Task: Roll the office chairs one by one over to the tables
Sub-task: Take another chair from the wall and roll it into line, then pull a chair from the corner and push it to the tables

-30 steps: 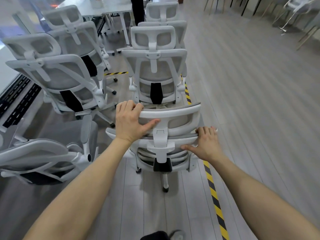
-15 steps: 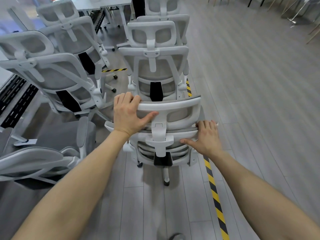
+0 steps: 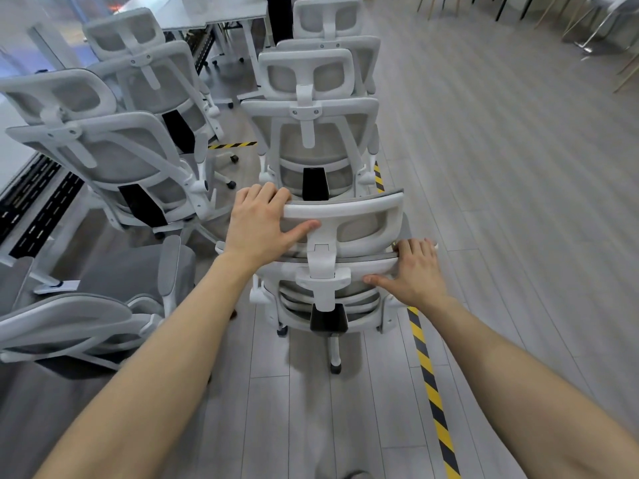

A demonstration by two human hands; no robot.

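Observation:
A white-framed office chair (image 3: 345, 219) with grey mesh stands right in front of me, its back toward me. My left hand (image 3: 259, 226) grips the left end of its headrest, fingers over the top and thumb across the rear. My right hand (image 3: 415, 271) holds the right top edge of its backrest. Directly ahead stands another white chair (image 3: 311, 140), close to the one I hold, with a third chair (image 3: 332, 22) behind it. White tables (image 3: 207, 12) stand at the far top left.
Two more white chairs (image 3: 103, 157) stand to the left, and a further chair (image 3: 69, 323) sits low at the near left. A yellow-black tape line (image 3: 432, 385) runs along the grey wood floor. Open floor lies to the right; thin chair legs (image 3: 587, 29) show far right.
The chair in my hands has rolled forward, closing on the chair ahead. Both hands keep the same grip.

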